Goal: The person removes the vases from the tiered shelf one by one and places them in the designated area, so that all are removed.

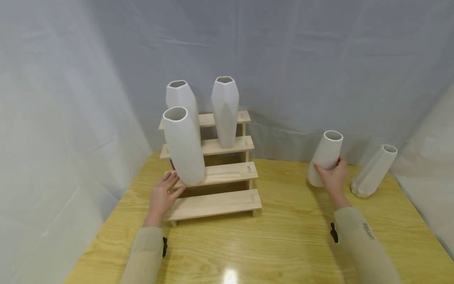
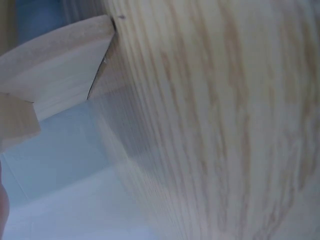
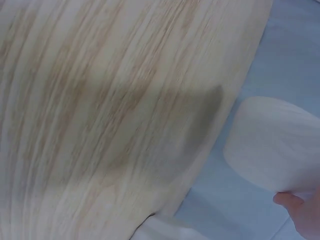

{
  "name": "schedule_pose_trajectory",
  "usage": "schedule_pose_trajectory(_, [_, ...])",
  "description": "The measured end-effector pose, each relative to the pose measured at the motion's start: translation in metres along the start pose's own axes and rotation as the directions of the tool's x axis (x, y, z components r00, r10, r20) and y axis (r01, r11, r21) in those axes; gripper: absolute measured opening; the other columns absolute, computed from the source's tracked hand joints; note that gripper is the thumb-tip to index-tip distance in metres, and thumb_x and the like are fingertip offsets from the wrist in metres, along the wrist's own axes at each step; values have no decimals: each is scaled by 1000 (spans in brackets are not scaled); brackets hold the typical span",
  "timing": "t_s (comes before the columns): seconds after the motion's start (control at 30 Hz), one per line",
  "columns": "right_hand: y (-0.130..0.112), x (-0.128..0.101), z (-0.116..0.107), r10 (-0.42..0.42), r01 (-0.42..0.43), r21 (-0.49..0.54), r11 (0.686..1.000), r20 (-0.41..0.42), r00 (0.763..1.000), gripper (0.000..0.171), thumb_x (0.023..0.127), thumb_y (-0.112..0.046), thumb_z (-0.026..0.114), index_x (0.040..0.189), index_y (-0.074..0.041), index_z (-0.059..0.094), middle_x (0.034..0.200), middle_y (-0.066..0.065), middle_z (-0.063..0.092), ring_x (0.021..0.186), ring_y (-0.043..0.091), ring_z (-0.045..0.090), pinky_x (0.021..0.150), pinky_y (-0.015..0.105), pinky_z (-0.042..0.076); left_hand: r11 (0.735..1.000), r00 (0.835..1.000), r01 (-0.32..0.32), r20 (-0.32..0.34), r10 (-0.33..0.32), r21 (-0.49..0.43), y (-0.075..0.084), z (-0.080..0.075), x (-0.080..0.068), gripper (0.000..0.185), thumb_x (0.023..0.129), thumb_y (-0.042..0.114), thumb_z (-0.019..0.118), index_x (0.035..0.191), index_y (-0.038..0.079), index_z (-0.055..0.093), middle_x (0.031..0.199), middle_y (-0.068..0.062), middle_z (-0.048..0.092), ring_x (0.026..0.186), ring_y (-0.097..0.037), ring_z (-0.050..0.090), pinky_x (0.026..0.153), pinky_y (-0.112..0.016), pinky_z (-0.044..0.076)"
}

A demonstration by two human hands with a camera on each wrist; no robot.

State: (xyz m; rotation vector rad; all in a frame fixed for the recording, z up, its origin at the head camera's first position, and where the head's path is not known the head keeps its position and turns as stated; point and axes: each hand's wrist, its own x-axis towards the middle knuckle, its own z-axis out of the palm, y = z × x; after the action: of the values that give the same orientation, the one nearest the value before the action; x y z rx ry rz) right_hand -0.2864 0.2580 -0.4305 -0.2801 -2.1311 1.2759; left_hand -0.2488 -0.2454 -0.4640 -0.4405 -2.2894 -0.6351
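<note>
My right hand [image 1: 333, 177] grips a smooth white vase [image 1: 327, 152] low on its body, thumb on the near side, at the right of the table. In the right wrist view the vase's rounded base [image 3: 265, 145] shows apart from its shadow on the wood, and a thumb [image 3: 290, 200] lies against it. On the left, my left hand [image 1: 163, 197] is beside the foot of another smooth white vase [image 1: 185, 150], fingers extended at the left end of the stepped wooden stand [image 1: 216, 203]. That vase stands on the second step from the bottom.
Two faceted white vases, one at the left [image 1: 181, 94] and one at the right [image 1: 225, 110], stand on the stand's upper steps. A slim ridged white vase [image 1: 374, 171] is on the wooden table [image 1: 283, 244] right of my right hand. Grey sheeting [image 1: 319, 71] hangs behind.
</note>
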Motion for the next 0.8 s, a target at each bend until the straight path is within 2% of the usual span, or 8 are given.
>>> schedule_pose_trajectory(0.17, [9, 1, -8, 7, -7, -2, 1000, -32, 999, 69, 68, -9, 73, 121, 11, 33, 113, 29, 44, 105, 38, 42, 91, 48, 35, 1000, 1000, 6, 6, -6, -1, 0, 1, -1, 44, 66, 20, 77, 101, -2, 64, 110, -17, 58, 108, -35, 50, 86, -49, 42])
schedule_pose_trajectory(0.4, [15, 3, -20, 61, -63, -52, 997, -35, 997, 72, 70, -12, 71, 125, 11, 30, 119, 29, 41, 109, 41, 40, 94, 48, 33, 1000, 1000, 7, 11, -7, -16, -1, 1, -2, 42, 67, 20, 76, 100, -3, 65, 110, -17, 58, 108, -34, 50, 87, -48, 42])
schedule_pose_trajectory(0.53, [20, 5, -24, 57, -60, -59, 996, -54, 997, 72, 70, -10, 71, 124, 12, 30, 119, 30, 40, 109, 42, 39, 95, 47, 32, 1000, 1000, 14, 15, -14, -24, -1, 1, -2, 42, 67, 19, 76, 101, -3, 65, 110, -17, 58, 108, -34, 50, 87, -48, 41])
schedule_pose_trajectory(0.8, [25, 10, -31, 82, -87, -64, 994, -64, 995, 71, 72, -11, 69, 126, 9, 28, 120, 27, 39, 110, 39, 39, 96, 46, 32, 1000, 1000, 16, 14, -16, -14, -1, 0, 0, 43, 67, 20, 76, 102, -3, 64, 110, -18, 58, 109, -35, 49, 87, -49, 41])
